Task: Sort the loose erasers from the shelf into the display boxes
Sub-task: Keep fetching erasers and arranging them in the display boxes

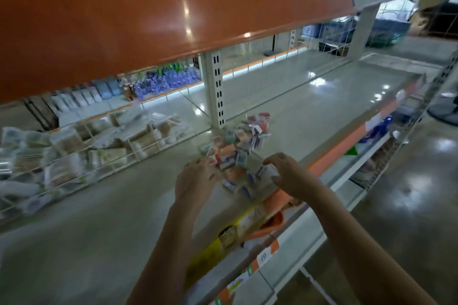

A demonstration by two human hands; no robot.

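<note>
1. Head view, far left of the heap of small, multicoloured wrapped erasers (238, 148): clear wire-divided trays of beige and green packets (74, 151) sit on the same pale grey metal shelf (111, 205), well apart from the heap.
2. Just left of the heap, the left hand (195, 178) has its fingers curled at the heap's near-left edge. They touch the erasers, but blur hides whether any single piece is pinched.
3. The heap itself lies loose and jumbled on the shelf, in front of a perforated white upright post (216, 89). At its far end stands what looks like a clear display box (259, 124) with red and white pieces inside. It is too blurred to count them.
4. Just right of the heap, the right hand (290, 176) arches over the near-right edge, its bent fingers pinching a small white-wrapped eraser (269, 169).
5. Judged from this, sorting is at an early stage: most erasers remain piled, and few seem boxed.
</note>
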